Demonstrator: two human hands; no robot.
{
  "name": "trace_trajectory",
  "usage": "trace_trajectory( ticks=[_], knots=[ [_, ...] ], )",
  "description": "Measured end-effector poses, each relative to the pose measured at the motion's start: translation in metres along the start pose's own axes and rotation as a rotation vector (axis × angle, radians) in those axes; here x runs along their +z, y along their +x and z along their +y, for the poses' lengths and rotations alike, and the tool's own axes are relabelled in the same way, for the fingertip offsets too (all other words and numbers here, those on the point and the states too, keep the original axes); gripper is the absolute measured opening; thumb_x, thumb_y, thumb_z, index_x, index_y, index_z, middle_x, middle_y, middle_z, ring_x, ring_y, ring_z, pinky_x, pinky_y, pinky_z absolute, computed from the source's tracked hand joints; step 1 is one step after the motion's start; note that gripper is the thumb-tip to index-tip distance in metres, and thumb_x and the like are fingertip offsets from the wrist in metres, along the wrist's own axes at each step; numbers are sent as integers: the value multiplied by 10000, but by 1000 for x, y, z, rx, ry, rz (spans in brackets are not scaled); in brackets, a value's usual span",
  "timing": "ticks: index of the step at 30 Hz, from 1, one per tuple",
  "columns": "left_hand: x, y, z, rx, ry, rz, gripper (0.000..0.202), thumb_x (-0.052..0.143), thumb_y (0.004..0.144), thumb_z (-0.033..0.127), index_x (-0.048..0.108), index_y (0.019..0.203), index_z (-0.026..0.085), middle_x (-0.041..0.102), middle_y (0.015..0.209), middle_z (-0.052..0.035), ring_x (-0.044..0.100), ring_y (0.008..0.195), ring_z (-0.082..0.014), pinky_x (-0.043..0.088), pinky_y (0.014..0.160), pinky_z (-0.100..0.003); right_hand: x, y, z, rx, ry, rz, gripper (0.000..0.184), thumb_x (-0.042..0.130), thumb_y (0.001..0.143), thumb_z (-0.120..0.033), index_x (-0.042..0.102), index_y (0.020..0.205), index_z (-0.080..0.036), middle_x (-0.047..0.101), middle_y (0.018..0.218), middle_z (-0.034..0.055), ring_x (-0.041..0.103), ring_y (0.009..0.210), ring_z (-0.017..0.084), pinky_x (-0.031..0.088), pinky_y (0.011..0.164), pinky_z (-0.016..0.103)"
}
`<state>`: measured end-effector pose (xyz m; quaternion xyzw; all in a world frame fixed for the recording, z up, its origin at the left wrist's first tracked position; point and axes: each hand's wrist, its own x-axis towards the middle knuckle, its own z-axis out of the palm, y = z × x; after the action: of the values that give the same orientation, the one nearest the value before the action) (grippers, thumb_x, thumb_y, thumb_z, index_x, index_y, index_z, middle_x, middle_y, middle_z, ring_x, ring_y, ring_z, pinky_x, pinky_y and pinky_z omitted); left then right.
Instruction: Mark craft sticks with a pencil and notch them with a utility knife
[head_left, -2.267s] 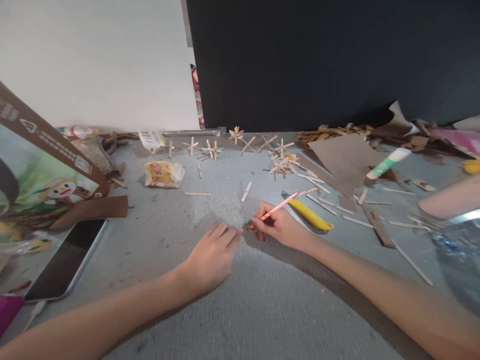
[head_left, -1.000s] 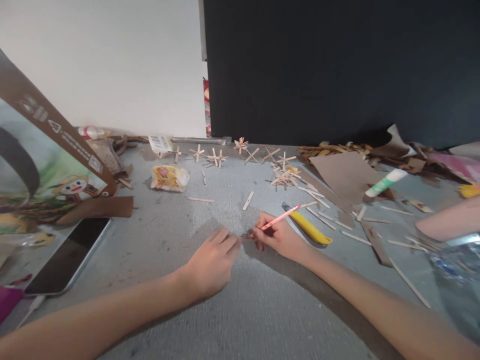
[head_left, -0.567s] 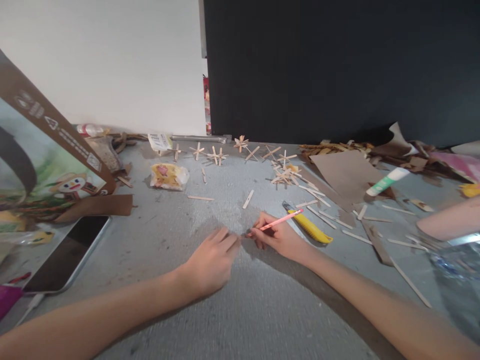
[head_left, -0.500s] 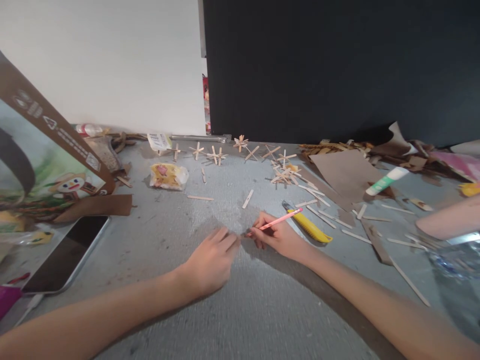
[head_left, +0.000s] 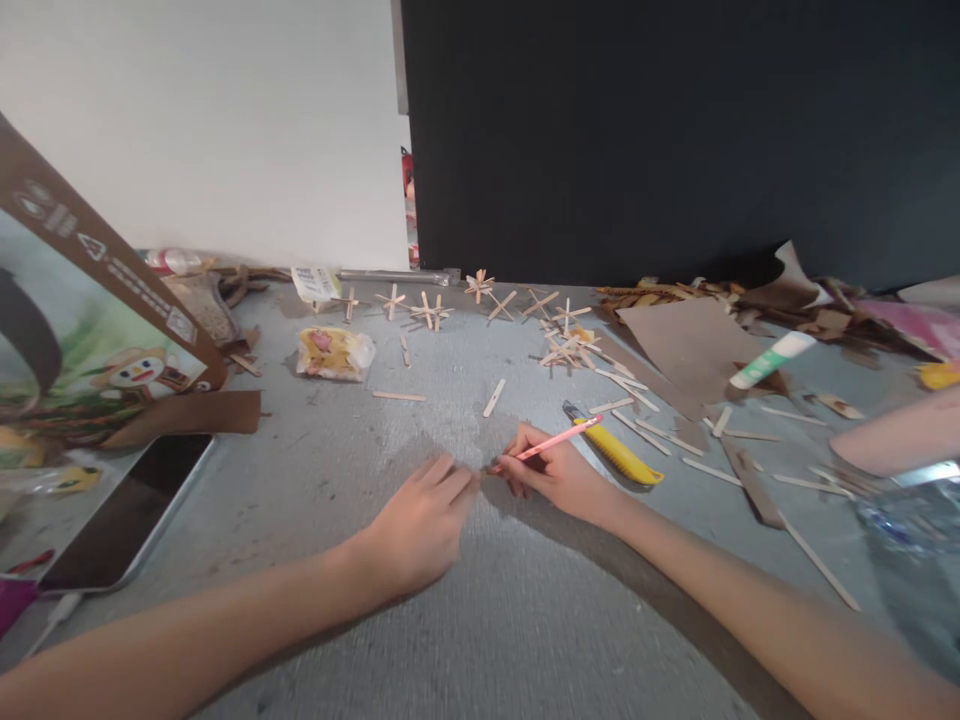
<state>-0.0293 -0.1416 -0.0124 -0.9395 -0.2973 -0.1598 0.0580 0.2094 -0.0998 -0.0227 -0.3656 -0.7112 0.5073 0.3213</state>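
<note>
Pink pencil [head_left: 555,441] is what I have in the right hand [head_left: 551,470], pinched between thumb and fingers near its lower end, over the middle of the desk [head_left: 487,640]. It slants, its tip down toward the left hand [head_left: 424,520] and its eraser end up to the right. My left hand lies with its fingers bent down to the desk, fingertips just beside the pencil tip; whether they grip anything I cannot tell, since the spot between the two hands is too blurred for me to read.

Right of the pencil hand I see a yellow cutter [head_left: 622,452], partly behind the eraser end. Ahead of my hands lies a wooden stick [head_left: 493,398], with a second stick [head_left: 399,396] to its left. Toward the back edge I count several crossed-stick pieces, among them a star-shaped bundle [head_left: 480,285]. On the right side, loose sticks [head_left: 712,472] lie near a cardboard sheet [head_left: 682,340] and a green-and-white tube [head_left: 772,360]; another person's forearm [head_left: 900,435] reaches in there. On the left side I have a phone [head_left: 127,515] and a yellow packet [head_left: 334,353].
</note>
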Motion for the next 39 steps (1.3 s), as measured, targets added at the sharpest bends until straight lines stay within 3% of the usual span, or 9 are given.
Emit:
trace_trajectory(
  ticks=[11, 27, 39],
  knots=[
    [-3, 2, 1, 17, 48, -14, 354, 403, 874, 1, 682, 1072, 92, 684, 1063, -145, 585, 901, -252, 554, 828, -412, 0, 0, 0, 3, 6, 4, 445, 580, 946, -669, 460, 832, -257, 597, 629, -28, 547, 529, 145, 439, 529, 276],
    [-2, 1, -1, 13, -2, -14, 375, 412, 882, 8, 663, 1149, 92, 681, 1073, -147, 592, 927, -256, 545, 833, -413, -1, 1, 1, -29, -5, 15, 431, 568, 964, -646, 459, 832, -251, 612, 624, -25, 566, 524, 137, 464, 524, 267],
    [-4, 3, 0, 10, 15, -19, 382, 384, 869, -13, 677, 1090, 93, 687, 1066, -153, 591, 914, -258, 560, 812, -419, -1, 2, 3, -54, -10, 4, 414, 583, 967, -620, 453, 829, -253, 620, 623, -20, 570, 520, 142, 454, 510, 274]
  ],
)
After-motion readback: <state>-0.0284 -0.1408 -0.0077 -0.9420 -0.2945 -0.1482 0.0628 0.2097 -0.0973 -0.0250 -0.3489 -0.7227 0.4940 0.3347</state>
